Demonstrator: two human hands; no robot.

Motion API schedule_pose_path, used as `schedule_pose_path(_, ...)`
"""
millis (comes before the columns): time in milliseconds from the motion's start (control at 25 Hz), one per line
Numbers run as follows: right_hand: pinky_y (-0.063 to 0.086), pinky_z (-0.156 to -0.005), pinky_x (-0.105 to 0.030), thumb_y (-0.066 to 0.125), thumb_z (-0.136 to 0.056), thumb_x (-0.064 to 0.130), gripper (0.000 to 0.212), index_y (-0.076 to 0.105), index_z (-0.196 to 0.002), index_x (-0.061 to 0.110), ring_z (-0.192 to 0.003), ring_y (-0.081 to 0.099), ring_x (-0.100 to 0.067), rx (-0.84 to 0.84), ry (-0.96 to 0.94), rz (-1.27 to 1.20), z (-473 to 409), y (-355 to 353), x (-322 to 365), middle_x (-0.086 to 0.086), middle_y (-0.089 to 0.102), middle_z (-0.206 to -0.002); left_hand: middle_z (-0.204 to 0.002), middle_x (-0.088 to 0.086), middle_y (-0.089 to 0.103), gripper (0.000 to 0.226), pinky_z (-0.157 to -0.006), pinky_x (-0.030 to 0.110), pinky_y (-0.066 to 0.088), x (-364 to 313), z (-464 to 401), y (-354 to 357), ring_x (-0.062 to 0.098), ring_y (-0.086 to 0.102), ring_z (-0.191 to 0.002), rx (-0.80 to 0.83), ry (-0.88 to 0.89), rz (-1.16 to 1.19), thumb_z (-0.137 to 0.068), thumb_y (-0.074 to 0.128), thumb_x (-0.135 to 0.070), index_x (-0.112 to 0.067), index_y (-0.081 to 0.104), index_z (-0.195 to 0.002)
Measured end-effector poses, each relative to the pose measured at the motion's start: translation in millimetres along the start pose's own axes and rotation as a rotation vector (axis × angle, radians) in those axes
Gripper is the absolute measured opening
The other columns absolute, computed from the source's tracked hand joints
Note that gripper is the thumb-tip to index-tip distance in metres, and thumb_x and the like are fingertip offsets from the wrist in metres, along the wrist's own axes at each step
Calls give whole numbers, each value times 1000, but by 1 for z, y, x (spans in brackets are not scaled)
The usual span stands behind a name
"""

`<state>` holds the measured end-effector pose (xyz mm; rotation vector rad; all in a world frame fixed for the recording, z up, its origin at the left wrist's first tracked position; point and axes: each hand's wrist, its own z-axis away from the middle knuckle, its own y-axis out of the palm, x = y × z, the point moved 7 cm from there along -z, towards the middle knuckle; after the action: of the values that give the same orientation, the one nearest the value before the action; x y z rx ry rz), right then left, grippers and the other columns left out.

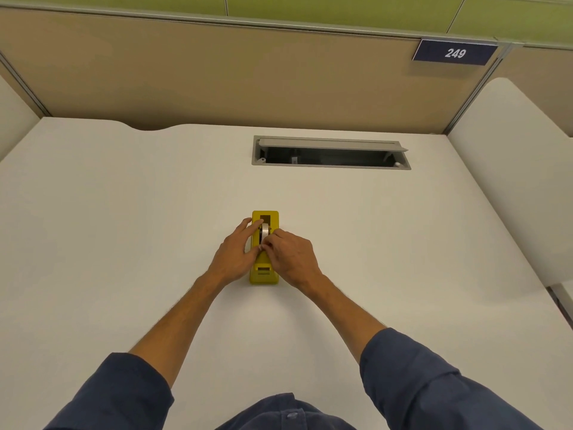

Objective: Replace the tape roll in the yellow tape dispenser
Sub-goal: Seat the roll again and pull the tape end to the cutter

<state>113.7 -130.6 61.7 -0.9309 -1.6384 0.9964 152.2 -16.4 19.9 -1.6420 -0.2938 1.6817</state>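
Observation:
The yellow tape dispenser (264, 274) lies lengthwise on the white desk (124, 212), its cutter end towards me. A whitish tape roll (264, 231) stands on edge in its slot. My left hand (237, 254) rests against the dispenser's left side, fingers spread along it. My right hand (291, 257) is over the right side, thumb and fingers pinched at the near edge of the tape roll. Whether they hold the roll itself or its loose end is hidden by the fingers.
A grey cable hatch (330, 152) stands open at the back of the desk. Beige partition panels (217, 76) enclose the desk, with a sign reading 249 (455, 53) at the upper right. A white side panel (511, 169) rises on the right.

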Motion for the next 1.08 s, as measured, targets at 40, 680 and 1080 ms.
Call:
schedule_pose_path(40, 48, -63, -34, 49, -99, 27, 21, 66, -101, 15, -84, 63, -20, -1, 1, -3, 1, 0, 1, -2, 67, -96, -157, -1, 23, 57, -105, 53, 41, 0, -1, 0, 28, 34, -139, -3, 0, 2, -91, 54, -35, -36, 31, -144)
schedule_pose_path(680, 53, -70, -34, 47, -100, 26, 23, 65, -104, 12, -85, 64, -22, 12, 0, -44, 21, -5, 14, -6, 67, -100, -154, -1, 30, 54, -106, 49, 41, -3, 8, 3, 28, 48, -129, -27, 20, 64, -94, 48, -33, -36, 28, -144)
schedule_pose_path(1080, 42, -63, -27, 50, -99, 26, 23, 68, -101, 12, -85, 64, -23, -32, 17, -50, 29, -13, 15, -6, 69, -99, -147, -2, 42, 51, -94, 37, 50, 3, 25, 0, 22, 53, -122, -188, 49, 141, -92, 55, -31, -30, 38, -140)
